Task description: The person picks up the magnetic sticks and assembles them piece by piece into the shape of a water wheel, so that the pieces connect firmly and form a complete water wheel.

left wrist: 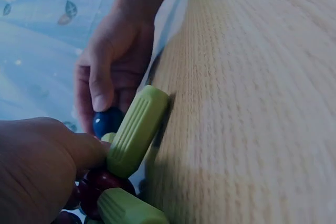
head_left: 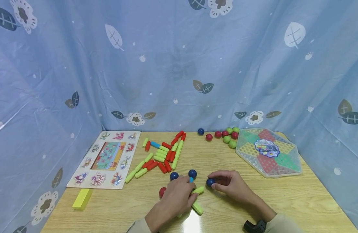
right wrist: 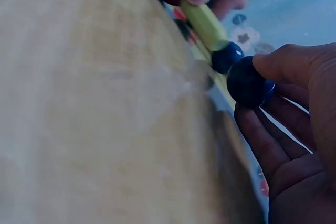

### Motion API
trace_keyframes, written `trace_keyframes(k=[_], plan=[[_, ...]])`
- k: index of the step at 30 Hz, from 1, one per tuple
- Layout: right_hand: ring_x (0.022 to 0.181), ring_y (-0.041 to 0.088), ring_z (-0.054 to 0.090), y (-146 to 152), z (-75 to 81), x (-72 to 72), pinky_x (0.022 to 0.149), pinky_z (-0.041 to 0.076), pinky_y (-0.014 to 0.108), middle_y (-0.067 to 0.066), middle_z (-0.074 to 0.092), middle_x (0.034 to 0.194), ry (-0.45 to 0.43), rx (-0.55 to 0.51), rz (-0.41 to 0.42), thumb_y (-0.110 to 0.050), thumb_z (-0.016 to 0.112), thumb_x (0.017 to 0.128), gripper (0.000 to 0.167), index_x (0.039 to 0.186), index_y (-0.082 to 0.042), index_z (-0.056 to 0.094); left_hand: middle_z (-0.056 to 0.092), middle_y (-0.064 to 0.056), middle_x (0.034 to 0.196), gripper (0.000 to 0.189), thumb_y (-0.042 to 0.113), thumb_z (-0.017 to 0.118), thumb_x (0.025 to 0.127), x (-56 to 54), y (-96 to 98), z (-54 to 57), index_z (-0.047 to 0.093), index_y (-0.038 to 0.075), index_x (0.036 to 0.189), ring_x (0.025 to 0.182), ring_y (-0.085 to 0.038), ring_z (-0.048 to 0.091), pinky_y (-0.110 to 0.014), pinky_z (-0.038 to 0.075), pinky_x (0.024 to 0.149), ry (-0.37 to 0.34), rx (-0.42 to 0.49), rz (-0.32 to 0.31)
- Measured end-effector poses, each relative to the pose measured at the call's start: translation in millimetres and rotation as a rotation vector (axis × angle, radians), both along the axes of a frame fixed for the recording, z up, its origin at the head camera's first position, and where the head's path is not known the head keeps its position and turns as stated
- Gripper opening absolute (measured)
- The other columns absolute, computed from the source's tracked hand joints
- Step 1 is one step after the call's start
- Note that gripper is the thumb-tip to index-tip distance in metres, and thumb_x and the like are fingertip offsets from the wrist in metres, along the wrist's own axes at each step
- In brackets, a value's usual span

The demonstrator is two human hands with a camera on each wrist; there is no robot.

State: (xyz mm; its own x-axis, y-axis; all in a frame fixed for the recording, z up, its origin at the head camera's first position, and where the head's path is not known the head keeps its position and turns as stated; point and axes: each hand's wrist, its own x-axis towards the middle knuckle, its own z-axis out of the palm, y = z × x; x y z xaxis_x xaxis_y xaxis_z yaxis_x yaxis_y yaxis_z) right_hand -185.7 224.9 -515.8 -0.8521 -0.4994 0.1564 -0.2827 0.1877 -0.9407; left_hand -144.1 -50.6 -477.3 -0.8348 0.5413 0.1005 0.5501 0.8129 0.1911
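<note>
My right hand [head_left: 232,186] pinches a dark blue ball [right wrist: 248,83] between thumb and fingertips, close over the wooden table. Left of it, my left hand [head_left: 179,194] reaches palm down over a small cluster and grips a yellow-green ribbed stick [head_left: 199,190] between thumb and fingers. Another yellow-green stick [head_left: 197,208] lies under that thumb. Dark red balls [left wrist: 102,184] show beneath the left hand in the left wrist view. Two blue balls, one at the left [head_left: 174,176] and one at the right [head_left: 192,173], lie just past its knuckles. A red ball [head_left: 162,192] sits at its left side.
Red and yellow-green sticks [head_left: 167,155] lie spread behind the left hand. A picture puzzle board [head_left: 135,137] and a yellow block [head_left: 82,199] are at the left. Red and green balls [head_left: 226,139] gather at the back, beside a hexagonal game box [head_left: 267,152].
</note>
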Motion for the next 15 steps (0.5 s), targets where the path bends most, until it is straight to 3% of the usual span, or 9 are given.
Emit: trace_keyframes(k=[9,15], plan=[[0.112,0.012,0.078,-8,-6.2,6.5,0.094,0.064,0.028,0.029,0.074,0.127,0.025,-0.054,0.057,-0.003,0.078,0.100,0.032,0.130,0.007,0.073,0.057,0.008,0.091,0.022,0.039,0.076,0.102,1.1,-2.8,-5.6,0.084,0.021,0.113,0.079,-0.010,0.045,-0.021,0.038,0.068,0.031,0.047,-0.011],[0.110,0.013,0.078,-12,-8.1,7.8,0.094,0.064,0.029,0.027,0.075,0.126,0.043,-0.064,0.057,-0.002,0.078,0.099,0.030,0.128,0.006,0.074,0.062,0.007,0.099,0.022,0.036,0.078,0.101,1.1,-9.5,-4.0,0.083,0.019,0.115,0.085,-0.008,0.052,-0.021,0.045,0.072,0.016,0.091,-0.026]])
